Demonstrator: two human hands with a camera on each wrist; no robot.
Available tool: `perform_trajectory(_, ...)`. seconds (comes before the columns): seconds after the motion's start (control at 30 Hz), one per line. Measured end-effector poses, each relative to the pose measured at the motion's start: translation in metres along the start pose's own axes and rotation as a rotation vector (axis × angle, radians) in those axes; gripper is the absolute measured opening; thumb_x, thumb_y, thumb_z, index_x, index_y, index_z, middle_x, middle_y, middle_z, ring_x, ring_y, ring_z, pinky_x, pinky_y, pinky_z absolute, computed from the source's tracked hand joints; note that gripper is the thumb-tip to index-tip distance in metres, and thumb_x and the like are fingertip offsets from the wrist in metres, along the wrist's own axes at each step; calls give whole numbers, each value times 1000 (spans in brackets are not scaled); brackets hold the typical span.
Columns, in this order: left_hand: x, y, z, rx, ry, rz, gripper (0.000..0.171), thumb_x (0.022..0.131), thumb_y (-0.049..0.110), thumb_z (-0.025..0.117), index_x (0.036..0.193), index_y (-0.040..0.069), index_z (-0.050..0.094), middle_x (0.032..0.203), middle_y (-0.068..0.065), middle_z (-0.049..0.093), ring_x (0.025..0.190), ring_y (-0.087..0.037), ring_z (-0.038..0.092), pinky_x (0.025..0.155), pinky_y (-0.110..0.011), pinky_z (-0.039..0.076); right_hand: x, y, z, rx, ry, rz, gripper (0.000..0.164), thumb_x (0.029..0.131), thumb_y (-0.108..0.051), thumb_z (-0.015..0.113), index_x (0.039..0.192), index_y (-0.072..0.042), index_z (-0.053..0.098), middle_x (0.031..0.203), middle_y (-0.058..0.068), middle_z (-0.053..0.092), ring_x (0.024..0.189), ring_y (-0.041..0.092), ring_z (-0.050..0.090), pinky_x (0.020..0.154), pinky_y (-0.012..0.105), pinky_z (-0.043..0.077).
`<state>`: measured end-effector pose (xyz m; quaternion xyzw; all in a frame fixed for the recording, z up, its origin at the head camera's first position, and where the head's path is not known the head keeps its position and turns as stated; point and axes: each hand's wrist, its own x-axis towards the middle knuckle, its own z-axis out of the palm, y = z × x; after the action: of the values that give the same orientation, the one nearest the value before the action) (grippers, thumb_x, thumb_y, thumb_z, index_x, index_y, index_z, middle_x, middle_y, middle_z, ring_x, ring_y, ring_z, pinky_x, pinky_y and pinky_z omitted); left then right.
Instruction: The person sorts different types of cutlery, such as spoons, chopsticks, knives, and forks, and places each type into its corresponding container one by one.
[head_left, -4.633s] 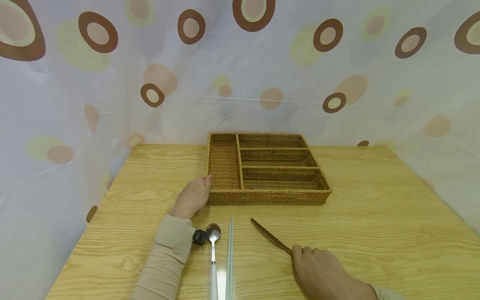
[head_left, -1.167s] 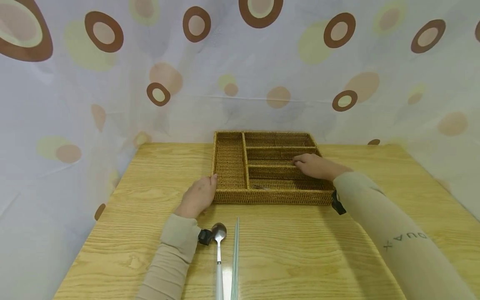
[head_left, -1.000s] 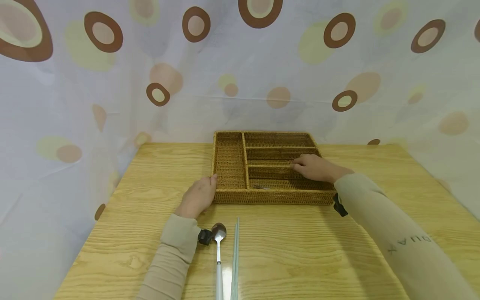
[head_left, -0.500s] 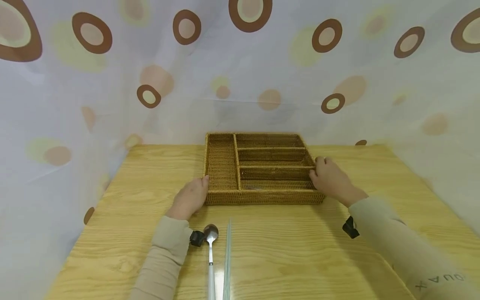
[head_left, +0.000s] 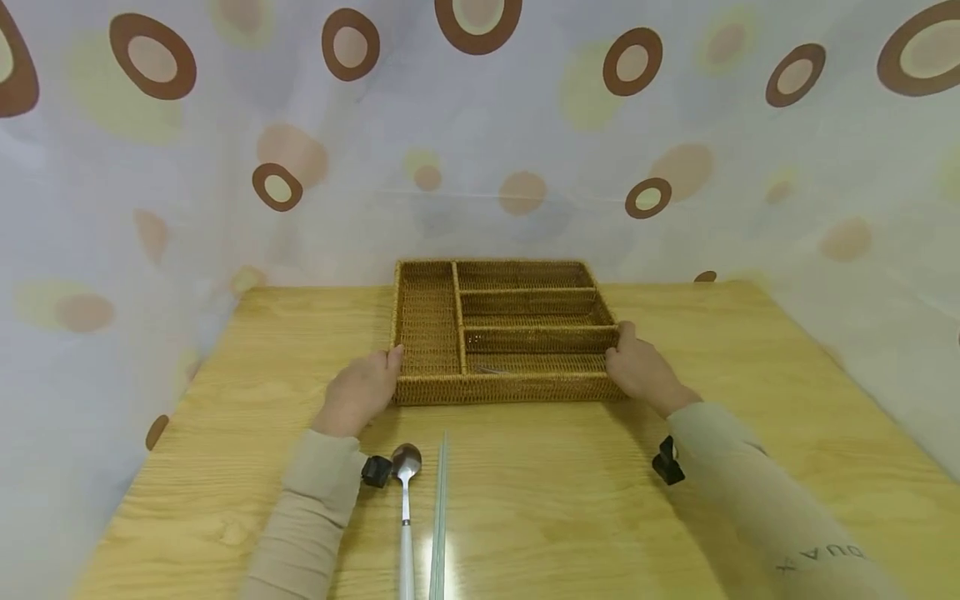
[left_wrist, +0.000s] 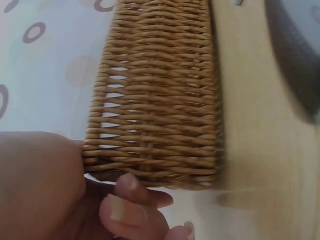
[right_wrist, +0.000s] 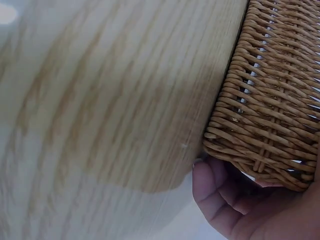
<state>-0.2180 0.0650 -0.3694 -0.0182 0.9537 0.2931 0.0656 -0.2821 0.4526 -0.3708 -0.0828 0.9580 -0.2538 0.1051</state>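
A brown wicker cutlery tray (head_left: 517, 390) with several compartments sits at the back of the table. My left hand (head_left: 358, 388) grips its left side near the front corner, thumb over the rim. On the opposite side my right hand (head_left: 643, 371) holds the front right corner. Both wrist views show fingers curled around the ends of the woven wall (left_wrist: 155, 100). A thin silver utensil (head_left: 491, 368) lies in the front compartment, mostly hidden by the front wall. Nearer me lie a white-handled spoon (head_left: 406, 492) and pale green chopsticks (head_left: 439, 517).
The light wooden table (head_left: 547, 500) runs up to a patterned cloth (head_left: 480, 125) behind the tray. A black wrist camera (head_left: 377, 472) on my left arm is close to the spoon's bowl.
Earlier my right hand held a brown table knife over the table, then reached into the middle compartment. It has since withdrawn without the knife and taken hold of the tray's right side.
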Motion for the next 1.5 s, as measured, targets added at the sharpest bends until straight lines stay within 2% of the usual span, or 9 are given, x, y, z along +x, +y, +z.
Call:
perform_trajectory(0.13, -10, 9, -18, 66, 56, 37, 65, 108, 46, 18, 128, -3, 56, 105, -20, 67, 88, -33, 67, 76, -52, 55, -1, -1, -1, 8, 3, 10, 61, 103, -19, 23, 151, 11, -2, 54, -1, 38, 43, 11, 27, 44, 28, 29)
perform_trajectory(0.2, -18, 17, -27, 85, 95, 56, 60, 109, 43, 22, 133, -1, 53, 98, -16, 67, 84, -31, 67, 75, -51, 56, -2, 0, -2, 5, 0, 23, 62, 103, -19, 22, 151, 10, -3, 53, -1, 38, 43, 11, 27, 44, 27, 28)
perform_trajectory(0.5, -68, 68, -34, 195, 244, 276, 24, 102, 20, 47, 98, 6, 66, 63, 1, 53, 50, -12, 45, 43, -23, 36, -1, -4, -1, -14, -15, 73, 64, 101, -22, 22, 152, 7, -4, 53, -2, 37, 43, 11, 26, 44, 28, 28)
perform_trajectory(0.6, -84, 80, -22, 315, 171, 329, 22, 98, 15, 54, 78, 8, 62, 57, 3, 47, 47, -9, 38, 41, -21, 32, 0, -8, 1, -16, -23, 87, 63, 102, -22, 22, 152, 6, -3, 53, -2, 37, 42, 11, 26, 43, 27, 29)
perform_trajectory(0.73, -100, 90, 0, 481, -93, 274, 38, 93, 15, 64, 59, 14, 47, 52, 5, 36, 48, -9, 31, 44, -23, 31, 0, -10, 2, -3, -21, 98, 62, 103, -22, 23, 152, 5, -3, 53, -1, 38, 41, 11, 27, 42, 26, 29)
perform_trajectory(0.87, -106, 96, 20, 626, -244, 216, 22, 89, 17, 70, 70, 14, 59, 67, 3, 58, 56, -11, 44, 53, -30, 47, 1, -7, 2, 2, -23, 113, 63, 103, -23, 23, 153, 3, -5, 53, -1, 39, 41, 11, 27, 41, 26, 29)
perform_trajectory(0.93, -106, 97, 28, 679, -258, 203, 5, 88, 15, 70, 86, 13, 67, 89, 0, 71, 64, -12, 54, 61, -34, 54, 1, -6, 1, 0, -23, 118, 63, 103, -23, 23, 153, 3, -5, 53, -1, 39, 41, 11, 27, 41, 26, 28)
perform_trajectory(1.07, -106, 98, 37, 727, -277, 170, 24, 88, 12, 72, 111, 13, 69, 115, -6, 72, 67, -17, 61, 63, -38, 58, 2, -5, 0, -3, -22, 123, 63, 102, -23, 23, 153, 3, -4, 53, -1, 39, 41, 11, 26, 41, 26, 28)
perform_trajectory(1.5, -101, 103, 44, 702, -302, 69, 12, 82, 10, 77, 91, 13, 70, 77, -4, 65, 66, -18, 58, 65, -44, 57, 2, -7, 0, -9, -14, 134, 63, 103, -23, 23, 154, 2, -4, 52, -1, 38, 41, 11, 25, 40, 26, 27)
